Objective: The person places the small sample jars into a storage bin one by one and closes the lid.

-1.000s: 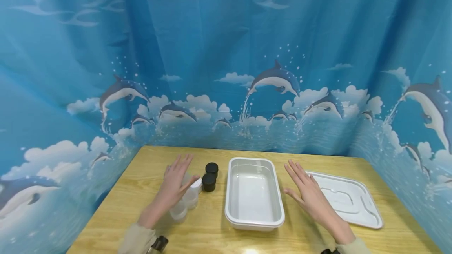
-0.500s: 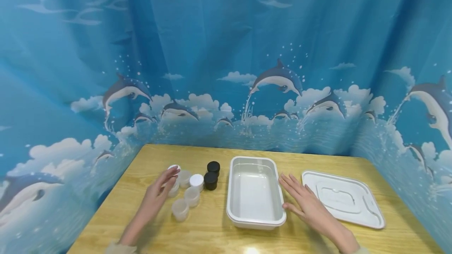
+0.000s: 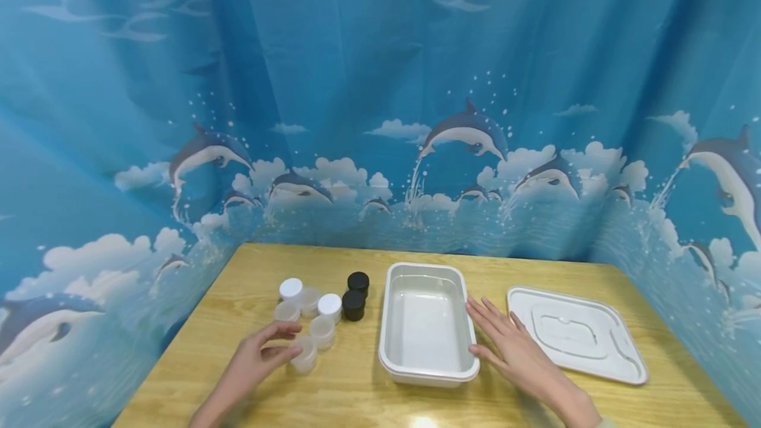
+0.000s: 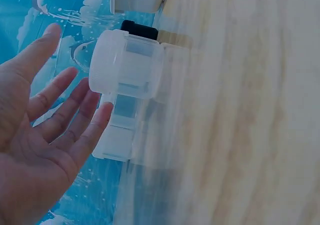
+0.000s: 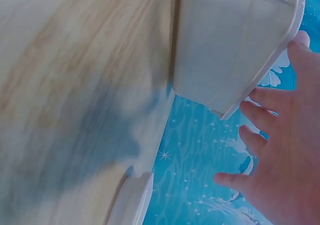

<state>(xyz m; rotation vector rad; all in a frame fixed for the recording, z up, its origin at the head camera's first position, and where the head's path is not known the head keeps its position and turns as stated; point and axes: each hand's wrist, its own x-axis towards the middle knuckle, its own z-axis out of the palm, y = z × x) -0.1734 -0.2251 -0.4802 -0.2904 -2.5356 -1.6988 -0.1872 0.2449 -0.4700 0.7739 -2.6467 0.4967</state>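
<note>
White tub [image 3: 423, 329] has R hand [image 3: 514, 353] @ rim [image 3: 429, 374]

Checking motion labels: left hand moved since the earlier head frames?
Yes: the left hand has moved toward the person, away from the far edge of the table.

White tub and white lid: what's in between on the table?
In the head view, the right hand is over the gap between tub and lid, fingertips at the tub's rim. Beyond the fingers, bare table shows.
</note>
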